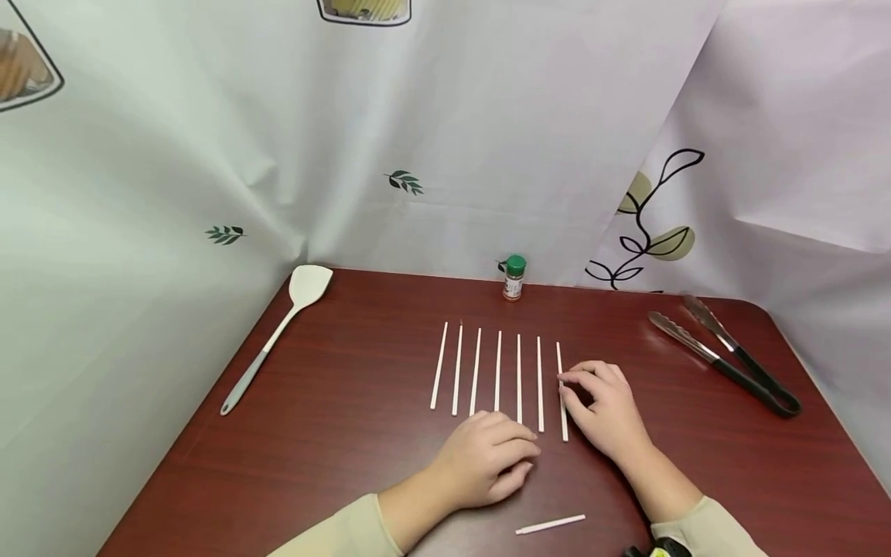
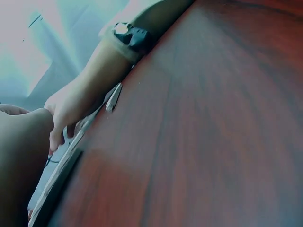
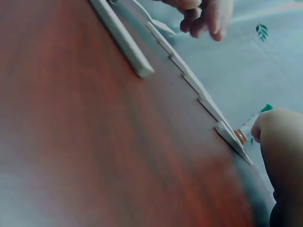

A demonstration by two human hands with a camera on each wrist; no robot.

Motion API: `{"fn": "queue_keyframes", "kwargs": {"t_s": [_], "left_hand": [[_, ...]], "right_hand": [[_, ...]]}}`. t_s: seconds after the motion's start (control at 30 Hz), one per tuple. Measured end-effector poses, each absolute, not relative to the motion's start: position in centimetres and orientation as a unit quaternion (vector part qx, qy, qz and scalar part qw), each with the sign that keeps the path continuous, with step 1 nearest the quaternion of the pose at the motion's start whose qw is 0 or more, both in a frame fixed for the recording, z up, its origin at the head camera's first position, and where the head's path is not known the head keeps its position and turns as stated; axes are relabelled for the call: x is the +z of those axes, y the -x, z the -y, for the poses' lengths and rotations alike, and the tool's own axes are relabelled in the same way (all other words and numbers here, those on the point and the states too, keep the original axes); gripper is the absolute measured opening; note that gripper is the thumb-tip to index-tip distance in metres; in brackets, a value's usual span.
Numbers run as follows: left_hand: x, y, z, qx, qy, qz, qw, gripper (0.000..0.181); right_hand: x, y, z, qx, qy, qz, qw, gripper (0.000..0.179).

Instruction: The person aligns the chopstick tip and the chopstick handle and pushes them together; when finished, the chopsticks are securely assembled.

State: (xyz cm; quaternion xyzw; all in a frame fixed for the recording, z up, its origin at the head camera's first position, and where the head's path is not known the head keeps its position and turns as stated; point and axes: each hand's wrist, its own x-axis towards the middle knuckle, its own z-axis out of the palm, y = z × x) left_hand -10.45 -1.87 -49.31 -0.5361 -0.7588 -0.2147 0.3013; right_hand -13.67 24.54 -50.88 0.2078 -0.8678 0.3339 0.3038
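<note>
Several thin white sticks (image 1: 439, 367) lie side by side in a row on the dark red table. My right hand (image 1: 604, 406) is at the rightmost white stick (image 1: 564, 425), thumb and forefinger tips meeting at its middle; it lies flat. My left hand (image 1: 483, 459) rests palm down below the row, its fingers loosely bent, holding nothing and hiding the near ends of some sticks. One shorter white stick (image 1: 550, 524), narrower at one end, lies slanted between my forearms. In the right wrist view that shorter stick (image 3: 124, 40) appears large at the upper left.
A white spatula (image 1: 281, 333) with a grey handle lies along the table's left edge. At the back stands a green-capped spice jar (image 1: 513, 278). Black-handled metal tongs (image 1: 731, 360) lie spread at the right. Printed white sheeting (image 1: 487, 139) hangs behind and beside the table.
</note>
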Motion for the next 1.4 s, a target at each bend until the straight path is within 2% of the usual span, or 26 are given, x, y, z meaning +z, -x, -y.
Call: {"fn": "queue_keyframes", "kwargs": {"t_s": [0.2,0.43,0.7,0.83,0.97,1.23,1.4], "left_hand": [[-49.6,10.1,4.1,-0.247,0.535,0.767,0.255,0.018],[-50.2,9.3,6.5,-0.248,0.526,0.779,0.233,0.018],[-50.6,8.8,7.7,-0.25,0.517,0.793,0.203,0.023],[-50.6,8.8,7.8,-0.248,0.524,0.792,0.19,0.028],[-50.6,8.8,7.8,-0.248,0.521,0.795,0.187,0.03],[-50.6,8.5,7.8,-0.254,0.502,0.81,0.164,0.015],[-50.6,8.5,7.8,-0.239,0.495,0.823,0.147,0.013]], "right_hand": [[-50.8,11.9,-24.6,0.344,-0.233,0.863,0.287,0.014],[-50.6,10.2,-24.4,0.361,-0.252,0.855,0.274,0.015],[-50.3,7.3,-23.3,0.429,-0.354,0.781,0.284,0.025],[-49.8,6.0,-22.3,0.457,-0.418,0.743,0.255,0.026],[-49.6,5.4,-21.8,0.466,-0.445,0.732,0.222,0.032],[-51.3,5.4,-22.2,0.41,-0.469,0.764,0.169,0.045],[-51.5,5.3,-22.4,0.374,-0.47,0.784,0.157,0.035]]}}
